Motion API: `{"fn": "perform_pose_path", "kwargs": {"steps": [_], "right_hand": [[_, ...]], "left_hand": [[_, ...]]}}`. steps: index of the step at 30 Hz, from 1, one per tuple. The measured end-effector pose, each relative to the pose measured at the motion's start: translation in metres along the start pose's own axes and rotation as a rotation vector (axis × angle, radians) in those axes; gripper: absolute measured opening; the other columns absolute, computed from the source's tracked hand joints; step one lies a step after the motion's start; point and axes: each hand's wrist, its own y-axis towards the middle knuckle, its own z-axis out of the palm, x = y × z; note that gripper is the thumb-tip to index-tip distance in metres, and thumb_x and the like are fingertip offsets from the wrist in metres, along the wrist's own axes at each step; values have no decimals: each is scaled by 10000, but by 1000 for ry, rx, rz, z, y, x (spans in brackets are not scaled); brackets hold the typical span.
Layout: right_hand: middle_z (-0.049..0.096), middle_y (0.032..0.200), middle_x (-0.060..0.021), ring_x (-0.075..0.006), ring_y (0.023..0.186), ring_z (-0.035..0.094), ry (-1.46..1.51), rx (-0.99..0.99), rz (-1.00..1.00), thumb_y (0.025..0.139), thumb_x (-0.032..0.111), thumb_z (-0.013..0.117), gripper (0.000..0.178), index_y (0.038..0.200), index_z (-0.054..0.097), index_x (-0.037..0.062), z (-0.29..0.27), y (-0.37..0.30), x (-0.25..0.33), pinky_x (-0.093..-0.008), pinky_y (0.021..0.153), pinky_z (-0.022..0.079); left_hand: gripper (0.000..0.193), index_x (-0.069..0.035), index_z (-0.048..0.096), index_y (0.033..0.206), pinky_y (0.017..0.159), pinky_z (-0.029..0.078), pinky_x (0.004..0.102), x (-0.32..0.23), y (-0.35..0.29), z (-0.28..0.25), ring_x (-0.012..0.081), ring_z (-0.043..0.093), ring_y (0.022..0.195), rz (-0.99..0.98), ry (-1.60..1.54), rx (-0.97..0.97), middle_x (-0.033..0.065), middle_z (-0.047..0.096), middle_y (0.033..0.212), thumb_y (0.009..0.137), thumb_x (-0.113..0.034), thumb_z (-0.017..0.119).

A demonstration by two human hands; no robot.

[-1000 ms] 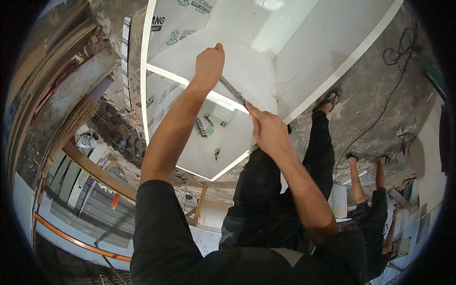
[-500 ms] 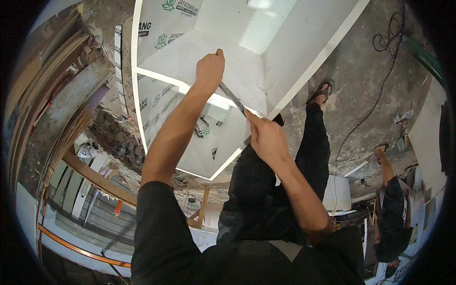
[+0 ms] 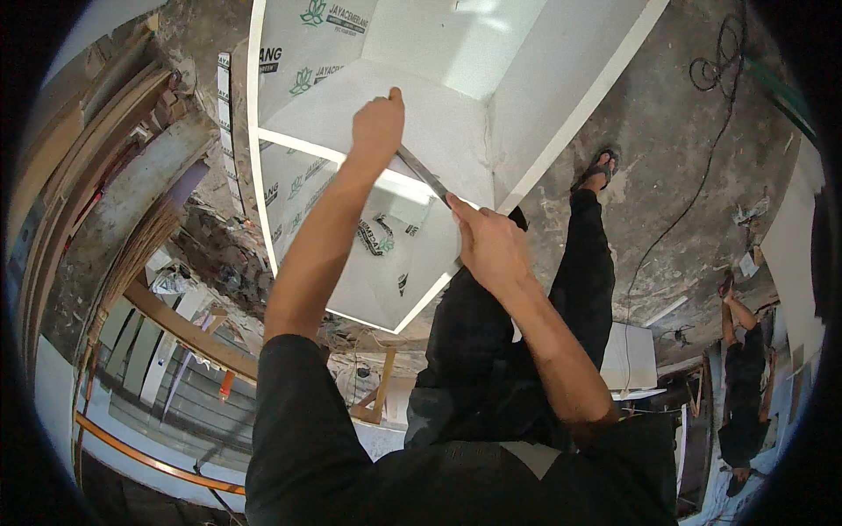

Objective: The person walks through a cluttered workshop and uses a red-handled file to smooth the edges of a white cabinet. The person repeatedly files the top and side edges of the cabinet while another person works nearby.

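Observation:
A long, narrow, flat metal file (image 3: 423, 174) lies slantwise across the white edge of the divider in a white open-fronted cabinet (image 3: 553, 127). My left hand (image 3: 378, 131) is closed round its far end, thumb pointing up and away. At the near end my right hand (image 3: 494, 249) pinches the file's tip, fingers along it, close to the cabinet's right corner. Both arms reach forward over the cabinet opening. The part of the file inside my left fist is hidden.
Long boards (image 3: 96, 149) are stacked at the left. A narrow printed strip (image 3: 230, 131) stands beside the cabinet. On the concrete floor at right runs a black cable (image 3: 693, 197). My sandalled foot (image 3: 600, 167) is right of the cabinet. Another person (image 3: 745, 381) is at the lower right.
Both hands and the file have shifted slightly left in the picture, the grip unchanged. The whole view has turned a little. The other person at the right has changed posture.

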Motion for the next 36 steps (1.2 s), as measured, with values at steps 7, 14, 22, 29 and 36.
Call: {"fn": "perform_pose_path", "kwargs": {"steps": [7, 14, 22, 29, 36], "right_hand": [[641, 785, -198, -401, 688, 639, 75, -3, 45, 962, 160, 550, 328, 1280, 626, 140, 12, -3, 39, -509, 632, 507], [651, 794, -219, -402, 716, 658, -2, 19, 2, 953, 155, 540, 359, 1305, 609, 139, 17, 19, 9, -500, 651, 527], [665, 815, -218, -408, 746, 668, 52, 17, 19, 947, 165, 547, 360, 1302, 607, 142, 6, -8, 24, -498, 678, 536], [662, 795, -219, -393, 749, 676, 14, -4, 10, 940, 159, 557, 352, 1286, 616, 135, 8, 9, -14, -506, 675, 544], [665, 813, -220, -414, 761, 648, 79, -55, 52, 926, 113, 579, 326, 1241, 659, 138, 7, -13, 1, -488, 698, 517]], "left_hand": [[209, 16, 548, 1063, 652, 602, 410, 30, -16, -22, 341, 720, 800, 13, 51, -45, 197, 690, 843, 864, -43, 580], [163, 18, 560, 1021, 644, 600, 410, 25, 1, 4, 338, 719, 791, -29, 23, -98, 194, 687, 828, 880, -63, 565], [229, 17, 531, 1100, 672, 598, 425, 14, -14, -9, 357, 711, 826, 3, 8, 26, 205, 684, 871, 888, -67, 552], [279, 14, 513, 1149, 691, 595, 435, -5, 8, 16, 363, 709, 859, -18, -27, 15, 211, 683, 908, 886, -66, 558], [266, 12, 535, 1143, 705, 594, 436, -9, -9, -6, 358, 707, 870, 1, -10, 66, 221, 686, 918, 888, -63, 554]]}}
